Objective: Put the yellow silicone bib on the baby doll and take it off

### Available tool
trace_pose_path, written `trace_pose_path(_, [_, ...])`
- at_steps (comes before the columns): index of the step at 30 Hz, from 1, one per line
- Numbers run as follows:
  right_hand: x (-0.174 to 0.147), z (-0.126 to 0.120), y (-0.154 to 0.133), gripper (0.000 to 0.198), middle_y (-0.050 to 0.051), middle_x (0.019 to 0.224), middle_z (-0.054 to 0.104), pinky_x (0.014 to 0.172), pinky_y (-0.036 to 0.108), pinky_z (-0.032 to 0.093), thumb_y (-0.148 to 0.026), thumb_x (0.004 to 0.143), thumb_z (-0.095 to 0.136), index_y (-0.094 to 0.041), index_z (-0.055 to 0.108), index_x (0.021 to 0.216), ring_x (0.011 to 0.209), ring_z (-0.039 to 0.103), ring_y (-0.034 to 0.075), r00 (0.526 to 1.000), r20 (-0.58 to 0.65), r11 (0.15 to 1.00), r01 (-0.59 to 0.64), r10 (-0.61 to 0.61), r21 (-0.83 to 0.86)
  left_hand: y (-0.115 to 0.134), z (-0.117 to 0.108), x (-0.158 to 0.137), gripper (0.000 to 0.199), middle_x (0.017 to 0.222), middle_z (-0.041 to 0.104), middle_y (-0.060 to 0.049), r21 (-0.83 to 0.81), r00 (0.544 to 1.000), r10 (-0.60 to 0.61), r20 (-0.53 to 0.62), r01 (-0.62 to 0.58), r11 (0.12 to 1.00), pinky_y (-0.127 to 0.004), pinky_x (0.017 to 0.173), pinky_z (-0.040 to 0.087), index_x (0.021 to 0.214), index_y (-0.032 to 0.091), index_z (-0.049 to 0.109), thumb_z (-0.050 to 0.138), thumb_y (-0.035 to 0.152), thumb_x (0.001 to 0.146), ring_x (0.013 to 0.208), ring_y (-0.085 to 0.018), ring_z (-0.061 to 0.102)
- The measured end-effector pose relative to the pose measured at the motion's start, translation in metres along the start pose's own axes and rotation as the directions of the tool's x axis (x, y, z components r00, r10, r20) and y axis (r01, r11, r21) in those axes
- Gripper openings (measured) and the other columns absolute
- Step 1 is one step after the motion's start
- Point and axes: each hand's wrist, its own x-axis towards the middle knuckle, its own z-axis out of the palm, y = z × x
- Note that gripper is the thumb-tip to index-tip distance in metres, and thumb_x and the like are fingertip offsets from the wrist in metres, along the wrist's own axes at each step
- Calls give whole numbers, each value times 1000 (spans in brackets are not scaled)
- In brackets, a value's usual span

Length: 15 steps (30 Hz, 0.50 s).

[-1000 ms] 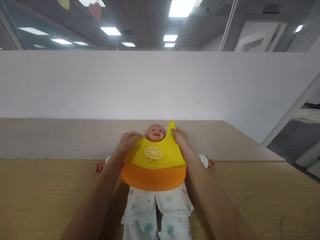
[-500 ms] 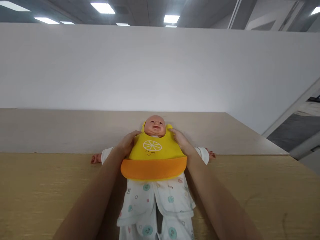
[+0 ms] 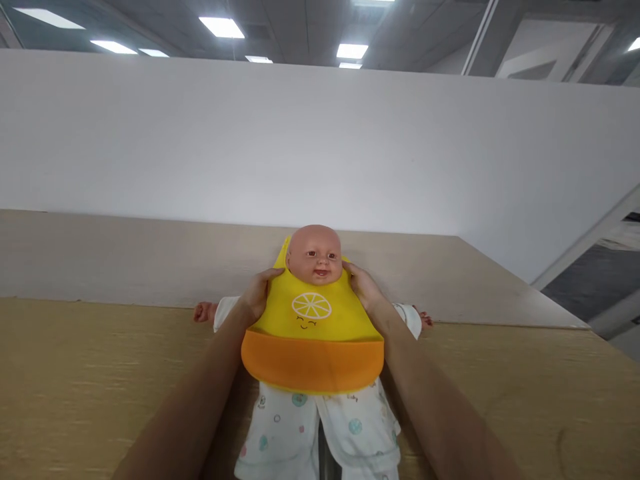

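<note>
A baby doll point(image 3: 306, 427) in white patterned clothes lies on its back, head toward the wall and arms stretched out sideways. Over its chest is a yellow bib point(image 3: 280, 310) with a citrus slice print and an orange catch pocket point(image 3: 313, 361). My left hand point(image 3: 259, 293) is closed around the doll's shoulder at the bib's left edge. At the opposite edge, my right hand point(image 3: 365, 290) grips the other shoulder, thumb by the neckline. One bib strap point(image 3: 283, 252) points up beside the doll's head; the other is mostly hidden. The fingers under the doll are out of sight.
The doll rests across a yellowish wooden tabletop point(image 3: 100, 380) and a paler board point(image 3: 125, 260) behind it. A white partition point(image 3: 310, 140) rises along the back. At right the table edge drops off toward a dark floor area point(image 3: 585, 267).
The doll's head and upper body have come up and nearer, with both hands still at its shoulders. Its head is tipped forward more, and the bib looks larger and lower.
</note>
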Motion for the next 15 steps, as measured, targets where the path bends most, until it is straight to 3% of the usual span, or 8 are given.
trace_pose_path(6, [10,-9,2,9,7,64,70,73,35,56,-19,68,61,-16,66,75,74,69,24,998,-47,985,34,-42,-167,-3,-2,2,45,96,75,-10,-78,986,65,152,-54,995,-41,85,55,121,13,64,56,26,78,91,-29,71])
trace_pose_path(10, [8,-4,5,12,9,68,72,67,39,57,-15,59,67,-15,68,71,67,68,25,991,-66,966,100,-119,-238,-5,-1,2,43,92,76,-11,-83,990,4,144,8,997,-38,84,55,118,11,64,59,34,82,89,-28,71])
trace_pose_path(15, [5,3,11,13,8,66,71,66,38,55,-18,56,73,-16,69,68,64,67,24,959,-38,919,256,-280,-301,-2,5,-2,38,88,76,-10,-108,988,-56,145,72,992,-36,76,57,111,12,66,58,20,75,82,-27,72])
